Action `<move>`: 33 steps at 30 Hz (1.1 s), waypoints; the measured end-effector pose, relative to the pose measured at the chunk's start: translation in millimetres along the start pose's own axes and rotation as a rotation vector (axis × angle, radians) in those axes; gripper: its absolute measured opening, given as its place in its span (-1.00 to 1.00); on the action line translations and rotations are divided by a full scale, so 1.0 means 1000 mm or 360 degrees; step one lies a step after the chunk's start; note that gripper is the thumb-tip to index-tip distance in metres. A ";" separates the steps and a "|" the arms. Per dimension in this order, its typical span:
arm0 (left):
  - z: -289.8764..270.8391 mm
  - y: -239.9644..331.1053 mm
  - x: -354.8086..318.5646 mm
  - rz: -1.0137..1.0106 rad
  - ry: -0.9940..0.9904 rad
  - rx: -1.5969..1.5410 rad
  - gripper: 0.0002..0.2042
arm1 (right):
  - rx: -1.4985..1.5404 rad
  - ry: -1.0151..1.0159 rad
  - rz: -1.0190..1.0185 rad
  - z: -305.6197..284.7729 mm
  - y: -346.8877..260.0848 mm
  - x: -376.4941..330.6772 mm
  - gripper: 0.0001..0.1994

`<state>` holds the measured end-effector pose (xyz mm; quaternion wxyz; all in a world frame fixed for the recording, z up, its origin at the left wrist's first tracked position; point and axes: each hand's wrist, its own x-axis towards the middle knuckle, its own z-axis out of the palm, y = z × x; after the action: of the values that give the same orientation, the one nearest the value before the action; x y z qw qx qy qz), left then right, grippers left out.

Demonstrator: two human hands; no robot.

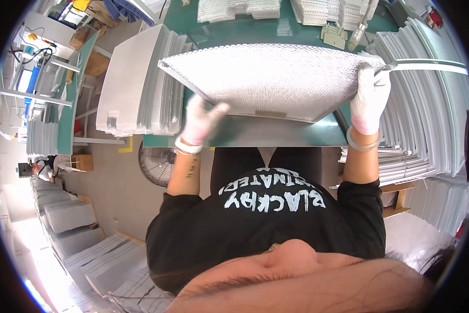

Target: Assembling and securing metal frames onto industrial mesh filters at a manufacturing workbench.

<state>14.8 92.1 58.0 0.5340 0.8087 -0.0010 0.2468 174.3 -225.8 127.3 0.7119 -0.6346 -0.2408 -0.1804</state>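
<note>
Panel: one mesh panel (268,78), tilted over the green bench (255,133).
Right hand (369,99): gloved, gripping the panel's right corner.
Left hand (202,121): gloved, blurred, fingers spread at the panel's near-left edge; grip unclear.
Stacks: two, one left (135,88), one right (427,99), flanking the bench closely.
Fan (159,164): one, on the floor.

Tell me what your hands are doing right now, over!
Left hand gloved, at the near-left edge of the mesh filter panel. Right hand gripping its right corner. Panel lifted over the green table. Stacks of panels both sides, nothing blocking.
</note>
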 end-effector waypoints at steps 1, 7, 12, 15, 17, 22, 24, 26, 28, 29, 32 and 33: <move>-0.001 0.032 0.013 0.0090 0.0132 -0.0641 -0.67 | 0.0000 -0.0015 0.0008 0.001 -0.002 -0.001 -0.81; -0.014 0.077 0.053 0.0403 0.0380 -0.0623 -0.86 | 0.0078 -0.0134 -0.0032 -0.002 -0.013 -0.003 -0.80; -0.006 0.075 0.048 0.0506 0.0508 -0.0675 -0.87 | 0.0033 -0.0157 -0.0167 0.012 -0.017 -0.009 -0.78; -0.004 0.068 0.050 0.0543 0.0593 -0.0652 -0.85 | 0.0140 0.0238 -0.0237 0.039 -0.039 -0.004 -0.23; -0.001 0.068 0.052 0.0480 0.0692 -0.0756 -0.85 | 0.0088 0.0161 -0.0312 0.039 -0.049 0.004 -0.16; -0.004 0.068 0.053 0.0512 0.0543 -0.0708 -0.83 | -0.0670 -0.0565 -0.0431 -0.003 -0.071 0.036 -0.39; -0.006 0.064 0.053 0.0494 0.0520 -0.0732 -0.83 | -0.1137 -0.0978 -0.0485 -0.002 -0.105 0.050 -0.58; -0.009 0.061 0.049 0.0476 0.0499 -0.0740 -0.83 | -0.1255 -0.1284 -0.0830 -0.005 -0.122 0.066 -0.60; -0.011 0.058 0.047 0.0528 0.0494 -0.0644 -0.82 | -0.1263 -0.1399 -0.0903 0.004 -0.139 0.071 -0.57; -0.014 0.064 0.048 0.0495 0.0422 -0.0687 -0.87 | -0.1250 -0.1527 -0.0951 0.010 -0.143 0.072 -0.54; -0.039 0.076 0.048 0.0487 0.0081 -0.0347 -0.94 | -0.1060 -0.1822 -0.0980 0.030 -0.152 0.079 -0.59; -0.042 0.092 0.050 0.0273 -0.0003 -0.0397 -0.96 | -0.1066 -0.1895 -0.1032 0.034 -0.151 0.085 -0.60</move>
<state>17.7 102.0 170.2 0.6072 0.7332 -0.1013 0.2889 155.2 -207.5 302.2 0.1419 -0.7046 -0.6916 -0.0710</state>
